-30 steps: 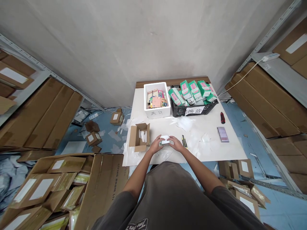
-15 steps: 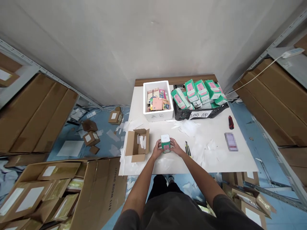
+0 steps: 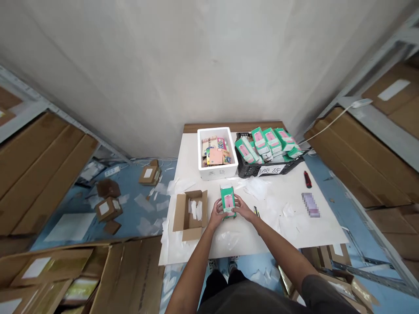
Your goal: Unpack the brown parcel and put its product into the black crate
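A small green and pink product box is held between both my hands above the white table, its printed face turned up towards me. My left hand grips its left side and my right hand grips its right side, fingers curled on it. Just left of my hands lies an open brown cardboard box with white slips inside.
At the table's back stand a white foam bin of mixed packets and a black crate piled with green boxes. A red-handled cutter, a purple item and plastic scraps lie on the right. Cardboard cartons crowd the floor and shelves.
The box in my hands has been turned from end-up to showing its green and pink face, and lifted slightly. The camera view has tilted up a little.
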Tool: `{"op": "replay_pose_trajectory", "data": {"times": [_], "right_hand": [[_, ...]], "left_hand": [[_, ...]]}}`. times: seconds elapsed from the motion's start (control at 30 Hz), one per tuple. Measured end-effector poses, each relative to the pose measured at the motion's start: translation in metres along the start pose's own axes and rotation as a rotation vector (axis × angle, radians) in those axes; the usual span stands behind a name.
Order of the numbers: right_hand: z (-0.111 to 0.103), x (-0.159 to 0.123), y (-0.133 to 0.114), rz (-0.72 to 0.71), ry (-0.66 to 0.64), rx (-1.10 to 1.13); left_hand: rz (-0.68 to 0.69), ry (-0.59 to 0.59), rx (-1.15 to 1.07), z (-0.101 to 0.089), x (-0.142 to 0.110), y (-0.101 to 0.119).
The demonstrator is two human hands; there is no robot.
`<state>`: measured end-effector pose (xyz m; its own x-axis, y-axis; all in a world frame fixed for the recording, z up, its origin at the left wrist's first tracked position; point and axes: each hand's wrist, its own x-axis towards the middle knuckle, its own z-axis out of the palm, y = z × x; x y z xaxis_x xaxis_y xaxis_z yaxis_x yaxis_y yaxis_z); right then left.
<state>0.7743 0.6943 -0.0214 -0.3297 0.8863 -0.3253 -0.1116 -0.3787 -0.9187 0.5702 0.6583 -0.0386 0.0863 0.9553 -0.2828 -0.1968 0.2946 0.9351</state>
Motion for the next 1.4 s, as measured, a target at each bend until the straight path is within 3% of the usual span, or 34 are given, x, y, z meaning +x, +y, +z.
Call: {"op": "replay_pose_trajectory", "data": {"times": [0.13, 0.27, 0.37, 0.47, 0.57, 0.7, 0.83, 0.97, 1.07, 1.17, 1.23, 1.4], "right_hand": [[0.018, -0.005, -0.09, -0.159, 0.053, -0.042], [0.024, -0.012, -0.17, -0.295, 0.128, -0.051], [0.014, -0.018, -0.211, -0.352, 0.164, -0.026], [-0.014, -0.019, -0.235, -0.363, 0.192, 0.014], [-0.061, -0.013, -0.248, -0.355, 0.244, 0.04], [-0.135, 0.005, -0.249, -0.35, 0.378, 0.095], [-0.194, 0.028, -0.235, -0.357, 0.516, 0.173], [-0.238, 0.052, -0.214, -0.296, 0.595, 0.233], [-0.272, 0.065, -0.203, -0.002, 0.681, 0.092], [-0.298, 0.067, -0.197, 0.289, 0.666, -0.008], [-0.306, 0.064, -0.196, 0.293, 0.636, 0.034], [-0.299, 0.053, -0.195, 0.028, 0.66, 0.155]], "left_hand": [[0.149, -0.076, 0.134, 0.005, 0.014, 0.084], [0.285, -0.21, 0.193, 0.023, 0.034, 0.164], [0.339, -0.278, 0.188, 0.048, 0.049, 0.204], [0.353, -0.323, 0.19, 0.081, 0.069, 0.223], [0.342, -0.369, 0.206, 0.124, 0.101, 0.229], [0.312, -0.473, 0.255, 0.193, 0.163, 0.225], [0.332, -0.534, 0.363, 0.258, 0.228, 0.219], [0.435, -0.544, 0.619, 0.304, 0.279, 0.209], [0.487, -0.421, 0.954, 0.325, 0.296, 0.195], [0.542, -0.222, 1.236, 0.336, 0.295, 0.179], [0.584, -0.172, 1.313, 0.339, 0.29, 0.172], [0.63, -0.263, 1.313, 0.33, 0.284, 0.167]]}}
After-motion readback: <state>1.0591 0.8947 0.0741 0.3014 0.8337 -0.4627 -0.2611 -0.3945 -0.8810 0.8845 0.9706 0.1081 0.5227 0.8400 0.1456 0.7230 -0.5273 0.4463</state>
